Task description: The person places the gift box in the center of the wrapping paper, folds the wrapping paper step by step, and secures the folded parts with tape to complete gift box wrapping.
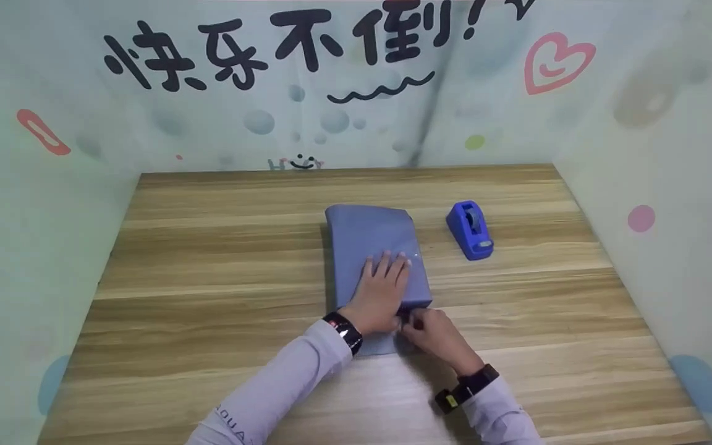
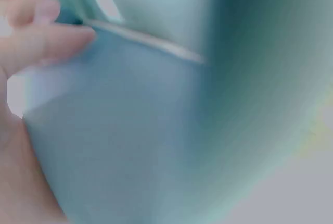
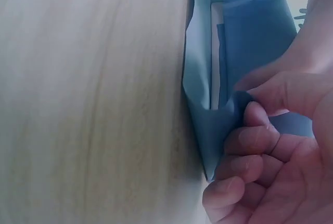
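A box-shaped package in blue-grey wrapping paper (image 1: 371,232) lies on the table. My left hand (image 1: 379,300) rests flat on its top near the front edge, fingers stretched toward the back. At the package's front end, my right hand (image 1: 436,334) pinches a fold of loose wrapping paper (image 3: 229,117) between thumb and curled fingers. A whitish strip (image 3: 215,52) shows inside the open paper end in the right wrist view. The left wrist view is blurred; a thumb (image 2: 62,41) lies by the blue paper (image 2: 114,130) there. A paper flap (image 1: 381,346) spreads on the table below the hands.
A blue tape dispenser (image 1: 470,232) stands on the wooden table (image 1: 220,259), right of the package. Printed cloth walls (image 1: 207,130) enclose the table at the back and both sides. Each wrist wears a black band (image 1: 345,330).
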`<state>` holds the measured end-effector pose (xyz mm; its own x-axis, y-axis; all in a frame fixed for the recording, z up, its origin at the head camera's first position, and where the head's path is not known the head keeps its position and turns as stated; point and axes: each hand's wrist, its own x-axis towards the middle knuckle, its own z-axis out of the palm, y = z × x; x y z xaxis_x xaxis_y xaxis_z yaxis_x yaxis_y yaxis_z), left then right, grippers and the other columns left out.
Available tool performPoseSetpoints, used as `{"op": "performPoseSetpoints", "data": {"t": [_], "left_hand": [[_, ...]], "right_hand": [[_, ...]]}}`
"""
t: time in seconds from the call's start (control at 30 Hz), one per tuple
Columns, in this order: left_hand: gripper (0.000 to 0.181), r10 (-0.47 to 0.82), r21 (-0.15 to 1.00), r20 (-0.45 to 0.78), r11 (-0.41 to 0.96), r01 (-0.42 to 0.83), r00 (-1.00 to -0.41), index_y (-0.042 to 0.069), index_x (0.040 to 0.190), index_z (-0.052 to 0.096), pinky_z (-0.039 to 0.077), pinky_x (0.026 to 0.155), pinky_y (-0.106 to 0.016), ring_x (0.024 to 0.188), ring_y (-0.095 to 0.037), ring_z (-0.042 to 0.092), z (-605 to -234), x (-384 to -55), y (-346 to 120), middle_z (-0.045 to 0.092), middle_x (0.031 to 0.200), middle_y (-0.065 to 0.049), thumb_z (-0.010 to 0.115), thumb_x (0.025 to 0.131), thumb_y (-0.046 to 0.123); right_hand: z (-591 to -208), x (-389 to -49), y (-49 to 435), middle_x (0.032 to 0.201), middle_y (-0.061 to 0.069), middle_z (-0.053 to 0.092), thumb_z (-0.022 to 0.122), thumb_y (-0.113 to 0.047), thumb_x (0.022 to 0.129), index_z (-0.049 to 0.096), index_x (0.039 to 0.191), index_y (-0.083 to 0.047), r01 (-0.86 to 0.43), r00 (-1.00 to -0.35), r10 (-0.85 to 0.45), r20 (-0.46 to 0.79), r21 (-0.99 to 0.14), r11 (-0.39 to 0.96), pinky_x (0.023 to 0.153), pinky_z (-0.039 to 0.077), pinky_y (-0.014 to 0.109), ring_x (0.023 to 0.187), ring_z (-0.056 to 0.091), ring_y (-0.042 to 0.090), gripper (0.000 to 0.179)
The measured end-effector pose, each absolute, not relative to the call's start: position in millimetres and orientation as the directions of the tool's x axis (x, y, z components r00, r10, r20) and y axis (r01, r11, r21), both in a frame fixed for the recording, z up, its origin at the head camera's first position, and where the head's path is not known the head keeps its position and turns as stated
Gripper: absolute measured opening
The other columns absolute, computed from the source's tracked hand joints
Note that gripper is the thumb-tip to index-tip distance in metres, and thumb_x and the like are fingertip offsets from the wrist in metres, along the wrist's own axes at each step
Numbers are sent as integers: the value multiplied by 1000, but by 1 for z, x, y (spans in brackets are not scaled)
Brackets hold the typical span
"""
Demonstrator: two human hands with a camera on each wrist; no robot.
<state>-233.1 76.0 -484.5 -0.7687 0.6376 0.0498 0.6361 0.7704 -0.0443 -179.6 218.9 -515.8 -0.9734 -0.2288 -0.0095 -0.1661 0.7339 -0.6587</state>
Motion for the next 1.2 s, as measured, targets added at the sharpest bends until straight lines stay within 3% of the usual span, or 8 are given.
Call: {"op": "performPoseSetpoints", "data": {"t": [0.2, 0.43, 0.63, 0.8, 1.0, 1.2], "left_hand": [[106, 693, 117, -4, 717, 688, -721, 8, 148, 16, 16, 113, -53, 142, -33, 15, -483, -241, 64, 17, 154, -11, 69, 70, 55], [115, 694, 17, 34, 719, 695, -719, 7, 148, 18, 18, 112, -54, 142, -34, 18, -486, -239, 63, 19, 155, -12, 71, 64, 65], [118, 676, -40, 83, 737, 675, -733, 9, 148, 22, 20, 112, -53, 141, -32, 21, -491, -236, 66, 22, 154, -10, 70, 58, 69], [106, 671, -114, 123, 741, 661, -731, 10, 147, 25, 26, 110, -51, 140, -31, 26, -496, -236, 69, 26, 153, -8, 77, 65, 52], [111, 675, -101, 105, 738, 667, -731, 9, 148, 21, 23, 111, -52, 141, -31, 22, -496, -236, 68, 23, 154, -9, 75, 64, 58], [96, 662, -157, 133, 749, 644, -737, 11, 147, 25, 26, 111, -50, 140, -30, 26, -499, -236, 69, 27, 153, -7, 73, 72, 46]], "right_hand": [[-517, -180, 219, 67, 1, 56, 63, -7, 79, 59, 79, -2, -147, -958, -279, -67, -720, 678, 49, 41, 20, 56, 47, 6, 6], [-515, -182, 226, 76, 3, 60, 61, -5, 81, 60, 85, -3, -216, -919, -387, -81, -715, 665, 58, 43, 20, 66, 49, 7, 4], [-509, -185, 232, 70, -1, 54, 58, -6, 81, 59, 91, -2, -245, -874, -461, -153, -681, 690, 51, 40, 20, 58, 45, 6, 10], [-506, -188, 234, 73, 2, 58, 55, -1, 77, 61, 95, 1, -290, -854, -498, -151, -657, 696, 52, 39, 20, 60, 45, 5, 19], [-507, -189, 237, 73, 3, 58, 54, 2, 77, 61, 95, 1, -304, -844, -516, -147, -661, 686, 53, 39, 19, 60, 45, 5, 19], [-508, -190, 238, 78, 5, 60, 54, 1, 78, 62, 98, 1, -309, -838, -522, -160, -649, 695, 56, 42, 22, 65, 49, 9, 21]]}}
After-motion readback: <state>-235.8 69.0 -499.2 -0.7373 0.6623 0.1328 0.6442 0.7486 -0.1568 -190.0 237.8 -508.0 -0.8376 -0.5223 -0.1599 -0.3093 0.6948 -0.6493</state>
